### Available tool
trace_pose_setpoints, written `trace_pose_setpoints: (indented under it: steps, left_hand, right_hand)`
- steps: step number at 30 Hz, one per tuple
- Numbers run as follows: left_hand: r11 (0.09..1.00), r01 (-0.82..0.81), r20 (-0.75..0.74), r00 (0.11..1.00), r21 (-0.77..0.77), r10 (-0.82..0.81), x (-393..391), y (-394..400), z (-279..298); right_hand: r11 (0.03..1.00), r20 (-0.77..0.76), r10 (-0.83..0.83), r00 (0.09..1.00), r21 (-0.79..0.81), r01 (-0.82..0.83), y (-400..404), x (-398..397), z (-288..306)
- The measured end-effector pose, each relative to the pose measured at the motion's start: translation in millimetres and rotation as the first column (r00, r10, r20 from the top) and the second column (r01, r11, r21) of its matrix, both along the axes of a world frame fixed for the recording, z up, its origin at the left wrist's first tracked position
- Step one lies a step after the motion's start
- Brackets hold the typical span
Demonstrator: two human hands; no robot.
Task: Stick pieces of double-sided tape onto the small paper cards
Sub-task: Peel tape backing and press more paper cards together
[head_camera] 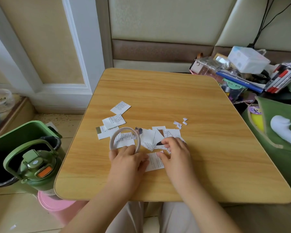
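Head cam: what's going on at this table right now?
A person is seated at a wooden table, working on a small paper card that lies between both hands. The left hand holds the tape roll standing on edge while its fingers rest on the card; the right hand pinches at the card's top edge. More printed cards lie in a loose pile just beyond, with little backing scraps to the right. Whether tape is already stuck on this card cannot be told.

We get one head view only, looking forward and down from close above the near edge of the wooden table, wall far, floor at left.
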State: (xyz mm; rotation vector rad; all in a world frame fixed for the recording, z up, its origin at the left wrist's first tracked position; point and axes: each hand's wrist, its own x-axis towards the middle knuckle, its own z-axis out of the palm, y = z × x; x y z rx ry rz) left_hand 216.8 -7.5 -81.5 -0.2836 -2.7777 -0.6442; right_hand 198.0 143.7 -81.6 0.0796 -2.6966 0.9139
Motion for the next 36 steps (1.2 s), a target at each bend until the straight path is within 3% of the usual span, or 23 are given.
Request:
trace_pose_setpoints:
  steps: [3,6,10,12,14,18,22,26,28,32,36]
  left_hand:
    - [1.000,-0.024,-0.025,0.999,-0.014,0.023,2,-1,-5]
    - [1.000,-0.029,-0.005,1.000,0.002,0.029,3,-4,-6]
    - [0.999,-0.025,0.022,0.999,-0.022,0.025,3,-8,-8]
    - [0.999,-0.023,0.030,0.999,-0.030,0.024,3,-9,-9]
    - [0.999,-0.012,0.039,0.999,-0.033,0.014,2,-9,-9]
    - [0.999,-0.013,0.055,0.998,-0.029,0.014,2,-9,-6]
    - [0.999,-0.032,0.042,0.999,-0.041,0.033,4,-8,-9]
    - [0.997,-0.045,0.026,0.999,-0.060,0.046,3,-8,-11]
    - [0.997,-0.048,0.022,0.999,-0.068,0.049,3,-8,-13]
    - [0.998,-0.055,0.002,0.998,-0.039,0.055,3,-7,-14]
    - [0.996,-0.051,0.010,0.999,-0.071,0.051,2,-7,-14]
  right_hand:
    - [0.989,-0.150,0.089,0.985,0.130,-0.069,-4,3,-2]
    - [0.975,-0.030,0.216,0.976,0.058,-0.214,-12,8,-8]
    - [0.994,0.123,0.100,0.987,-0.054,-0.094,5,5,-4]
    - [0.999,0.158,0.040,0.987,-0.022,-0.037,12,1,1]
    - [0.998,0.137,0.043,0.990,0.049,-0.050,5,0,6]
    - [0.986,0.164,0.164,0.973,0.013,-0.169,-20,5,3]
    - [0.996,0.183,0.068,0.981,-0.073,-0.056,-9,6,1]
    - [1.000,0.173,-0.025,0.985,-0.001,0.026,6,2,7]
    - [0.999,0.161,0.008,0.987,0.039,-0.015,0,0,7]
    - [0.986,0.167,0.164,0.972,-0.048,-0.158,-23,5,1]
    - [0.992,0.183,0.087,0.979,-0.101,-0.070,-11,4,1]
